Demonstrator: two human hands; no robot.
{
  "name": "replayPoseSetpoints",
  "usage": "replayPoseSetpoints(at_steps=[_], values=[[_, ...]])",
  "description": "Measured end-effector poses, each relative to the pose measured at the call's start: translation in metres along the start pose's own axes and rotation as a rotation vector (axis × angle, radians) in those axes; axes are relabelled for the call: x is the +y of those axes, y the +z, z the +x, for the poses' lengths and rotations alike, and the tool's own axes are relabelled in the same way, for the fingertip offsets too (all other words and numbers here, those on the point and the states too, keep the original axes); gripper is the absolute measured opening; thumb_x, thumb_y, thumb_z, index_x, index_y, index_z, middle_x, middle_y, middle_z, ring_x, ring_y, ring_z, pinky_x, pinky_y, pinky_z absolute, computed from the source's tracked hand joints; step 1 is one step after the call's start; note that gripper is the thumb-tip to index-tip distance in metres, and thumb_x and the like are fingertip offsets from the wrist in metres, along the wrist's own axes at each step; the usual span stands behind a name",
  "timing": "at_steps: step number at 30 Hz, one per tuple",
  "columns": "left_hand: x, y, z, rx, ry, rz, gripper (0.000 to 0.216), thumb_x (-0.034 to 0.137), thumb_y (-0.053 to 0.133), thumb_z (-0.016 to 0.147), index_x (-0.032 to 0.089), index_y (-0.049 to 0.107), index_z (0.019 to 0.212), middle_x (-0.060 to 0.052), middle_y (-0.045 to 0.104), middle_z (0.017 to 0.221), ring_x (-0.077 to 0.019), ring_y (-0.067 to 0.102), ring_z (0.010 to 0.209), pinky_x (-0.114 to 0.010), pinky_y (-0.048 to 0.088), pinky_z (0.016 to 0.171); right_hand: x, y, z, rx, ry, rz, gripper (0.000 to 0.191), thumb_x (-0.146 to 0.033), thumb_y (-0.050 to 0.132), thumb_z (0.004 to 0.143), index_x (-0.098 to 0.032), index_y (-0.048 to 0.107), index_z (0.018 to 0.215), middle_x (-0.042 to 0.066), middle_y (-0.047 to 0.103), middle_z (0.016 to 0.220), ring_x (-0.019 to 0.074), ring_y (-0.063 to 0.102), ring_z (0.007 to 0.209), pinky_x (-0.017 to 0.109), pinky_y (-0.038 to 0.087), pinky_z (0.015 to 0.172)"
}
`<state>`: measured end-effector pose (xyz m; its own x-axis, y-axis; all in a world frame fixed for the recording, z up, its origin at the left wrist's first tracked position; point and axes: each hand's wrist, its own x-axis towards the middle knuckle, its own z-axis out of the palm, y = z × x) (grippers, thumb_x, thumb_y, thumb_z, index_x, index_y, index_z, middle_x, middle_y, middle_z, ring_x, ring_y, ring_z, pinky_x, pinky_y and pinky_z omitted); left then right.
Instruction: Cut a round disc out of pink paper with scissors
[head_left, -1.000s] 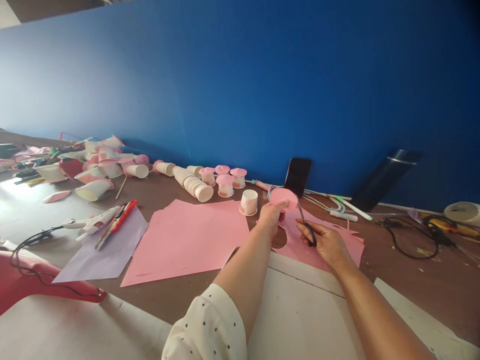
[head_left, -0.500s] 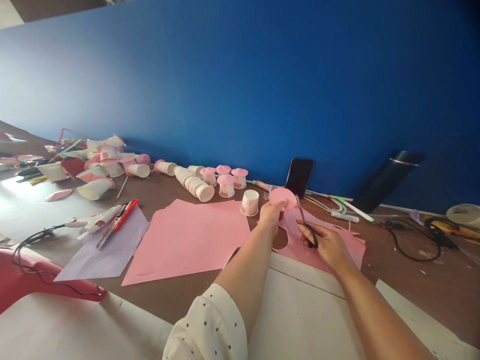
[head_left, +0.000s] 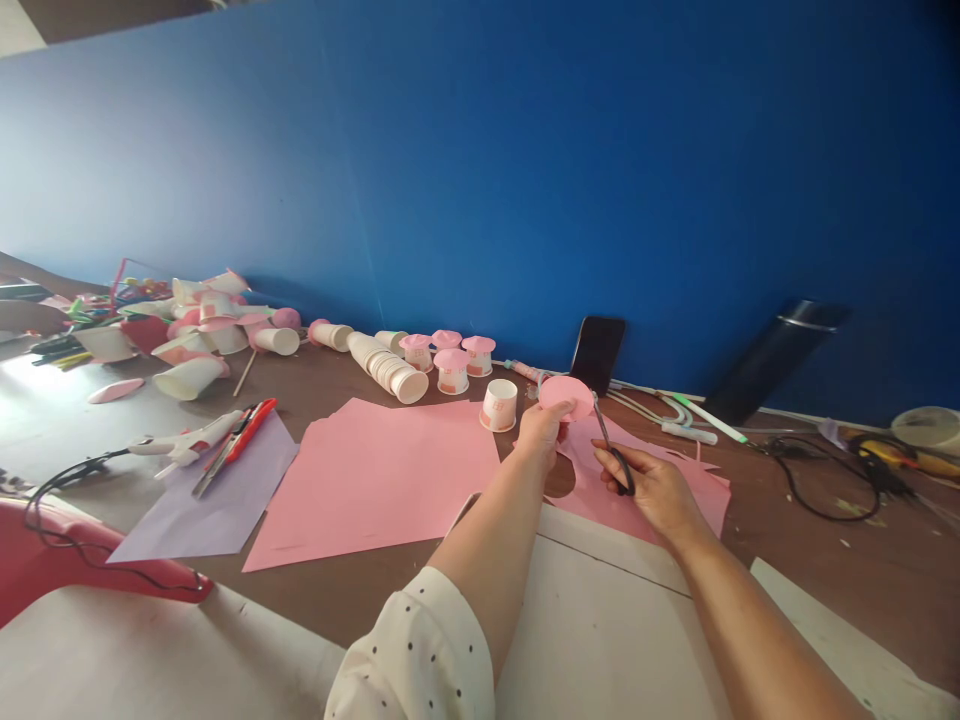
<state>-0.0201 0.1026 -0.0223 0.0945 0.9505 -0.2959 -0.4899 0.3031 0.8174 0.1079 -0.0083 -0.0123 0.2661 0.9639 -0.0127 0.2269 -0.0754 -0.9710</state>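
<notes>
My left hand [head_left: 541,432] is closed on a round pink paper disc [head_left: 564,396], thumb on top. In my right hand [head_left: 651,488] is a pair of scissors [head_left: 611,445] with dark handles; its blades point up at the disc's right edge. Whether the blades are apart is too small to tell. Below both hands lies a pink sheet [head_left: 600,490] with a rounded cut-out. An upturned paper cup [head_left: 499,405] stands just left of the disc. Larger pink sheets [head_left: 382,480] lie to the left of my forearm.
Several cups with pink tops [head_left: 452,370] and a row of nested cups [head_left: 386,368] stand behind. At left are a glue gun [head_left: 187,440], a red cutter knife [head_left: 236,445] and a cup pile [head_left: 217,310]. A phone [head_left: 598,355] and dark bottle [head_left: 772,365] lean on the blue wall.
My hands, the disc and the scissors have hardly moved. At the far left, another person's hand and arm have shifted.
</notes>
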Motion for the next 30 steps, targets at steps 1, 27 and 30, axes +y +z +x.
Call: replayPoseSetpoints(at_steps=[1,27,30], values=[[0.0,0.0,0.0,0.001,-0.005,0.006,0.037,0.03,0.088,0.068,0.016,0.066,0.094,0.002,0.057,0.067,-0.0084,0.046,0.053,-0.023,0.031,0.051,0.0,0.0,0.0,0.001,0.0,-0.003,0.063,-0.065,0.085,0.065,-0.016,0.084,0.104,-0.001,0.065,0.065,0.0159,0.056,0.062,0.03,0.049,0.065],[0.0,0.001,-0.004,0.002,0.014,-0.019,0.029,0.027,0.088,0.069,0.016,0.064,0.081,0.002,0.056,0.065,-0.0075,0.045,0.052,-0.022,0.032,0.05,-0.009,0.002,-0.004,0.027,-0.011,-0.025,0.058,-0.064,0.083,0.065,-0.018,0.085,0.099,0.0,0.067,0.063,0.0177,0.06,0.063,0.031,0.053,0.066],[0.0,0.001,-0.005,-0.002,0.009,-0.018,0.029,0.027,0.088,0.07,0.016,0.065,0.083,0.003,0.055,0.065,-0.0074,0.045,0.052,-0.022,0.031,0.049,-0.012,0.003,-0.005,0.032,-0.003,-0.016,0.056,-0.064,0.084,0.063,-0.018,0.085,0.095,0.0,0.066,0.062,0.0169,0.059,0.061,0.031,0.053,0.066]])
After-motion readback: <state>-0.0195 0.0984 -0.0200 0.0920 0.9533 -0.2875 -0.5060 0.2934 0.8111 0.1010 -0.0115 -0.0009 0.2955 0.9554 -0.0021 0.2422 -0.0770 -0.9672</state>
